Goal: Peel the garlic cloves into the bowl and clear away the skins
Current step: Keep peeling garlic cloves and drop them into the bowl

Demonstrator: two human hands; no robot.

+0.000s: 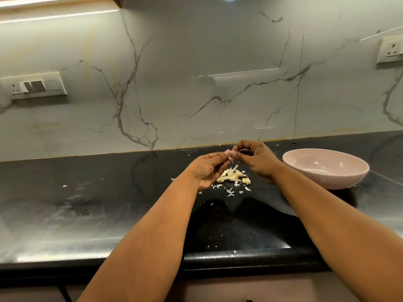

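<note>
Veined marble backsplash with switch plates, glossy black counter.

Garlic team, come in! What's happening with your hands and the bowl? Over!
Left hand and right hand pinching a clove skin above the garlic pile. Pink bowl right, looks empty. Nothing in the way.

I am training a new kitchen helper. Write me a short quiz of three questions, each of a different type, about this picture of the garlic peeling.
1. True or false: the pink bowl stands on the person's right side of the garlic pile.
2. Multiple choice: where are the two hands? A) inside the bowl B) raised together above the pile C) flat on the counter
3. Fill the gap: the loose skins lie on the black ____.

Key
1. True.
2. B: the left hand and the right hand meet above the pile, and a thin skin hangs from the fingertips.
3. Counter.
</note>
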